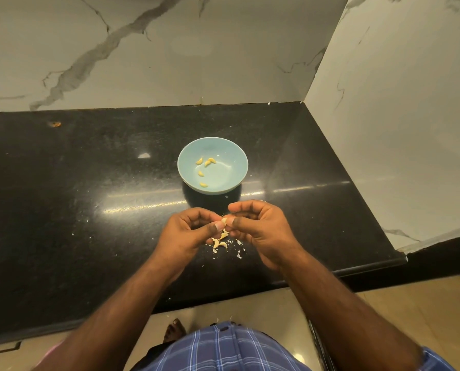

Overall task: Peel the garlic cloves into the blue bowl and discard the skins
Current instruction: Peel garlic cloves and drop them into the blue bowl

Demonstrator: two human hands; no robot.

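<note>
Bare forearms, a blue plaid garment (223, 349) with white lines, and seemingly a bare foot (174, 329).

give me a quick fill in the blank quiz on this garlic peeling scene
1. The peeled cloves in the blue bowl number ____.
2. The left hand and right hand together pinch one ____.
3. The pile of unpeeled cloves lies on the black ____.
4. Seen from the person, the bowl sits ____ the hands.

Missing words: five; garlic clove; counter; beyond
</note>
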